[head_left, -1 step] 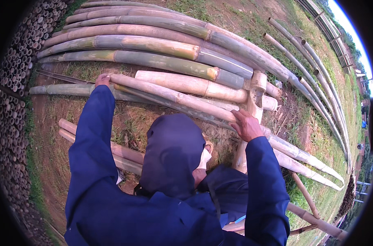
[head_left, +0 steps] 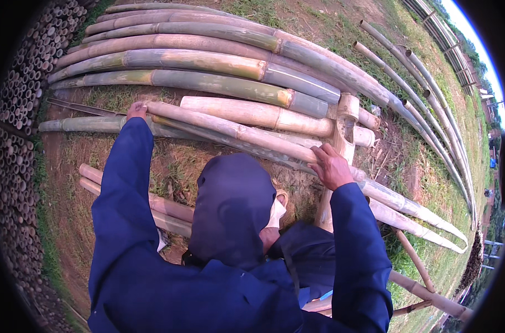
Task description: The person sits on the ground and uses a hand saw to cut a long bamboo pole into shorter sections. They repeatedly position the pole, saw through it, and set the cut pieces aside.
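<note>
A pale, slender bamboo pole slants across in front of me, from upper left down toward the right. My left hand is closed round its left end. Farther along it, my right hand grips the pole from above, beside a notched bamboo post. Whether the pole rests on the post is hidden by that hand. Just beyond lies a thick, pale bamboo length, its right part against the post. A greyish-green pole runs beneath the left hand, and a thin, dark, split strip sticks out to its left.
Several thick green and tan bamboo poles lie side by side beyond. At the left stands a stack of cut bamboo ends. Two pale poles lie nearer me, and slimmer poles stretch over grass at right. Dark blue hooded cloth covers the centre.
</note>
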`<state>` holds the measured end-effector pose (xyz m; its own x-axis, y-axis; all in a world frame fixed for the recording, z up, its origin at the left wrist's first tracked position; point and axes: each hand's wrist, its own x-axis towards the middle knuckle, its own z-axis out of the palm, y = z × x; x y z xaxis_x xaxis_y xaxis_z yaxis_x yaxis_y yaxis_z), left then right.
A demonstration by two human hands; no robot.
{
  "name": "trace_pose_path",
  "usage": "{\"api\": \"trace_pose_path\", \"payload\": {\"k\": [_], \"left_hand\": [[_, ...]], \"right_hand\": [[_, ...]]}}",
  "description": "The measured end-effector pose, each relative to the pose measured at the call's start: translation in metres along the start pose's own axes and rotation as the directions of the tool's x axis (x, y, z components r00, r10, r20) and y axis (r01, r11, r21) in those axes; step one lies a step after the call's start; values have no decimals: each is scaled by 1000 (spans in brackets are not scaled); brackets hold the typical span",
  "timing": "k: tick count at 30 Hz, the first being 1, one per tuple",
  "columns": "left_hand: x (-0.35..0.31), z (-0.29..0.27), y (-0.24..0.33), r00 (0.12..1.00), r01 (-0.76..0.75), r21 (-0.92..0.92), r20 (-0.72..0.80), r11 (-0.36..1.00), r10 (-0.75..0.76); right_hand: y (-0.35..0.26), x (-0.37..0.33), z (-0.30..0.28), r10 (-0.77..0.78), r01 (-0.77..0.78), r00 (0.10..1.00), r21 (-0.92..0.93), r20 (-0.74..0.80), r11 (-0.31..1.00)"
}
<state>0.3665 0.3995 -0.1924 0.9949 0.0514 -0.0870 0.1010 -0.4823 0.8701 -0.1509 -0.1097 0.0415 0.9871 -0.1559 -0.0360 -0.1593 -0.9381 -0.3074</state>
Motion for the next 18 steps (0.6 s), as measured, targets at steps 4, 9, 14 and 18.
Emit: {"api": "trace_pose_path", "payload": {"k": [4,9,14,18], "left_hand": [[23,-26,3,979,-203,65,40,977,201],[-55,45,135,844,-535,402,220,743,489],[-196,118,331,497,-758,54,694,650,521],[-300,173,408,79,-914,-121,883,387,464]], "right_hand": [[5,2,35,86,-89,991,-22,-98,996],[11,-1,48,189,-194,975,-34,-119,980],[15,-12,57,321,-316,941,67,-107,946],[19,-24,60,369,-361,921,81,-126,929]]}}
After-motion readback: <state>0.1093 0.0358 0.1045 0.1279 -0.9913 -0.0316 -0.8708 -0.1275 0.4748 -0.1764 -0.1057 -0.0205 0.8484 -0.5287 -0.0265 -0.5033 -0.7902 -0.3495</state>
